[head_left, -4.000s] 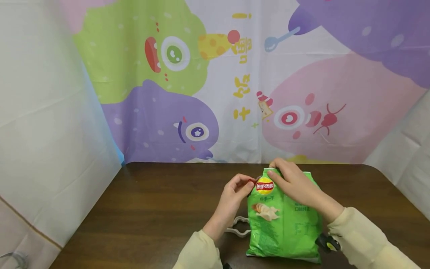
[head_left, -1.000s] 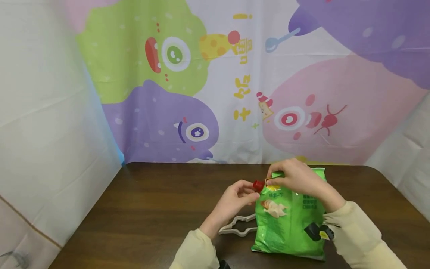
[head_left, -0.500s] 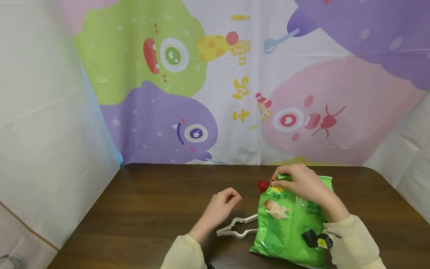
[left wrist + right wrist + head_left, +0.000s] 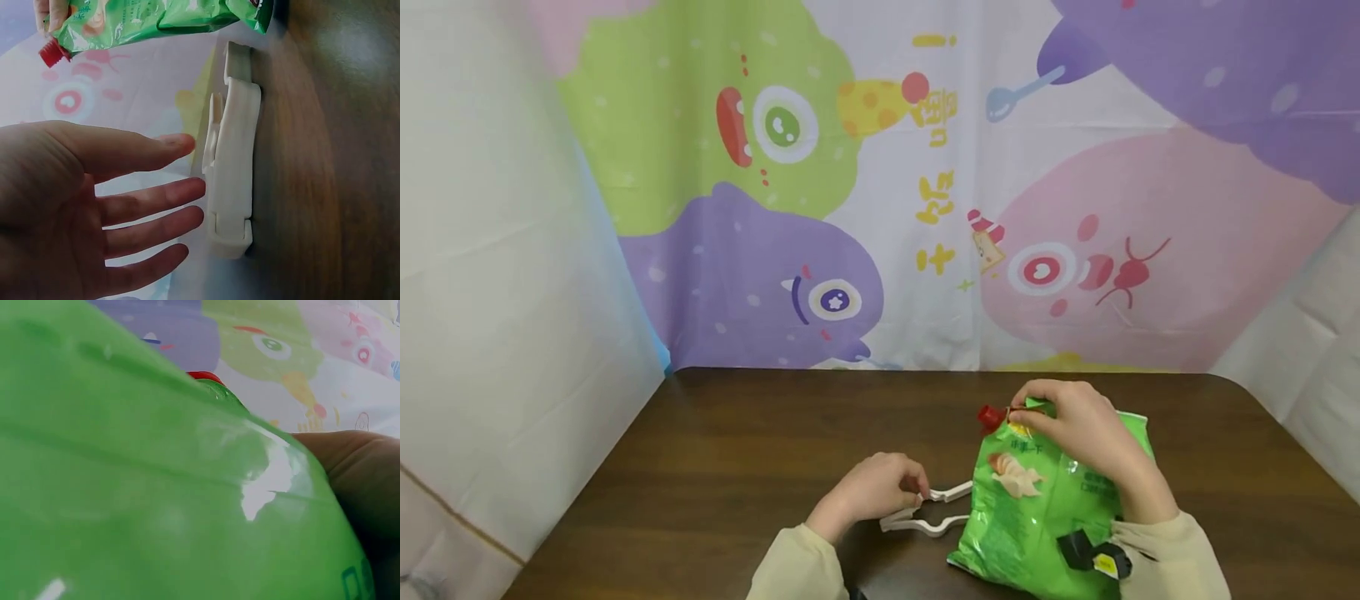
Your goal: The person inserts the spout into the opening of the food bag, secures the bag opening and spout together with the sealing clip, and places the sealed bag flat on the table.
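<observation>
A green bag of potato chips (image 4: pixel 1037 517) stands tilted on the table at the right. My right hand (image 4: pixel 1086 429) pinches its gathered upper left corner, where a red threaded spout (image 4: pixel 990 418) sticks out to the left. In the right wrist view the bag's shiny surface (image 4: pixel 156 487) hides most of that hand. An off-white, two-armed plastic clip (image 4: pixel 936 527) lies spread on the table, its right ends hidden behind the bag. My left hand (image 4: pixel 880 486) hovers over its left part; in the left wrist view the fingers are apart, with fingertips close beside the clip (image 4: pixel 234 156).
The dark wooden table (image 4: pixel 737 467) extends left and behind the hands. A cartoon-printed curtain (image 4: pixel 940 317) hangs at its far edge, with pale cloth (image 4: pixel 512 292) at the sides. A black wrist camera (image 4: pixel 1093 554) overlaps the bag's lower right.
My left hand has left the red spout and moved down and left to the clip. The right hand's grip has shifted to the gathered corner, and the bag sits slightly farther right and more tilted.
</observation>
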A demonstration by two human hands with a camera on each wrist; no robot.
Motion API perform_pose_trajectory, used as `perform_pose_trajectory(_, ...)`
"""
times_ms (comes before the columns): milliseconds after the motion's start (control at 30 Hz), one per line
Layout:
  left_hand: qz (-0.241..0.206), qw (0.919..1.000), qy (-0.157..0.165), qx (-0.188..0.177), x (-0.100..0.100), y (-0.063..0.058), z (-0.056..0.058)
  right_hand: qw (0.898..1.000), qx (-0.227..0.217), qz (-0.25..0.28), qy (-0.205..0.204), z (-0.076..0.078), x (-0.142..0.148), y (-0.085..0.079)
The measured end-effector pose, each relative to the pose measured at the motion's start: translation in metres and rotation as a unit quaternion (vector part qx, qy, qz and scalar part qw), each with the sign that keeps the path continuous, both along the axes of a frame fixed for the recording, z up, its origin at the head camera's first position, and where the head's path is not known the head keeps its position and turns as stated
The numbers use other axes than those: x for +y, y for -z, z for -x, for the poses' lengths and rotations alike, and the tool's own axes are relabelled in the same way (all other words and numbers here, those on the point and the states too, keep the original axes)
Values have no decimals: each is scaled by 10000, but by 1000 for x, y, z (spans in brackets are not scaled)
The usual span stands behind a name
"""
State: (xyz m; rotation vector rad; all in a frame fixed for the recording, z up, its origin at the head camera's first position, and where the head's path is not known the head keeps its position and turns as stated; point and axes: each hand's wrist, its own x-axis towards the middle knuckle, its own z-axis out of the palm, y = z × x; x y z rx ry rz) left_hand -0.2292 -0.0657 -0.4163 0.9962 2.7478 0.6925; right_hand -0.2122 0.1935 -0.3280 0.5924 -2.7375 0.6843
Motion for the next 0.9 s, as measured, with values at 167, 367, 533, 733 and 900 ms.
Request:
perform_pose_trajectory(167, 268, 9996, -32, -50, 1, 4, -7, 10000, -45, 44, 72, -3, -1, 3)
perform_pose_trajectory(367, 476, 9987, -188, -55, 6, 9, -8, 9999, 67, 94, 55, -5, -1, 2)
perform_pose_trajectory(533, 644, 9971, -290, 284, 10, 10, -6, 9999, 66, 118, 96, -4, 1, 1)
perform_pose_trajectory(733, 747, 9950, -409, 520, 9, 10, -8, 9998, 128, 131, 113, -5, 1, 1)
perform_pose_trajectory(900, 747, 9939, -536, 613, 8, 10, -8, 9998, 134, 119, 96, -5, 0, 1)
